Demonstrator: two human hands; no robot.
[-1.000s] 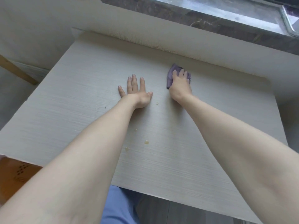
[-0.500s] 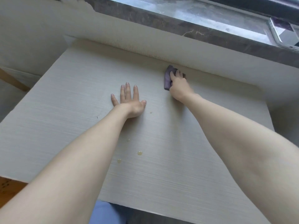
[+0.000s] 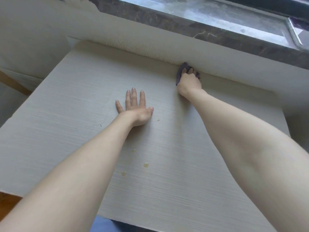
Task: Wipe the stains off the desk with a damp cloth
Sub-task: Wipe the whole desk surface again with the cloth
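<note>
Four fingers [image 3: 190, 71] of the right hand [image 3: 189, 82] are bending over the purple cloth [image 3: 181, 68], gripping it and pressing it down at the very back edge of the desk [image 3: 66, 114], where the top is meeting the pale wall [image 3: 167, 47]. The cloth is touching that wall and is showing only above and to the left of the knuckles. The fingers [image 3: 133, 97] of the left hand [image 3: 135, 111] are lying straight and slightly spread, holding nothing, with the palm resting flat on the desk near its middle, well apart from the cloth. A small yellowish drop [image 3: 158, 119] is sitting just beside the left thumb. Three more stains [image 3: 146, 164] are lying nearer the person, between the two forearms, none of them touched by the cloth. A short dark mark [image 3: 101, 125] is showing left of the left wrist. Wide bare desktop is stretching to the left of the left hand and to the right of the right forearm, out to both side edges. The front edge is running under the arms, with blue fabric [image 3: 100, 223] showing below it. Above the wall a dark marbled sill [image 3: 167, 24] is running along a window, and a wooden bar [image 3: 13, 82] is slanting beyond the desk's left edge
</note>
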